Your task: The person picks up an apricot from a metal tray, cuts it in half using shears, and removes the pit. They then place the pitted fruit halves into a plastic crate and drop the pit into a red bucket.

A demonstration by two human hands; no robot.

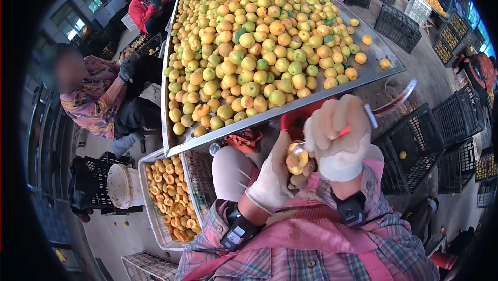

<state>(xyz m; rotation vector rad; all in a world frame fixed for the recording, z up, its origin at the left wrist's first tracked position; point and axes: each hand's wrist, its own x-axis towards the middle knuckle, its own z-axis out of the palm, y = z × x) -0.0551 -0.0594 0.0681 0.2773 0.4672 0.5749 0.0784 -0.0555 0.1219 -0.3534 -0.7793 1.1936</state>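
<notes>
My left hand (pixel 274 174), in a pale work glove, is closed around an apricot (pixel 296 160) that looks split open, with its inside showing. Just to its right, my right hand (pixel 336 130), gloved too, makes a fist. A bit of a red-handled tool (pixel 344 130) shows between its fingers; the working end is mostly hidden near the fruit. Both hands are in front of my body, below the near edge of a metal tray (pixel 233 124) heaped with whole apricots (pixel 249 47).
A white crate (pixel 144 187) of halved apricots stands at lower left, by a white bucket (pixel 122 185). Under the tray edge is a red container (pixel 293 119). Black crates (pixel 410 146) stack on the right. A co-worker (pixel 98 89) sits on the left, another person (pixel 145 9) farther back.
</notes>
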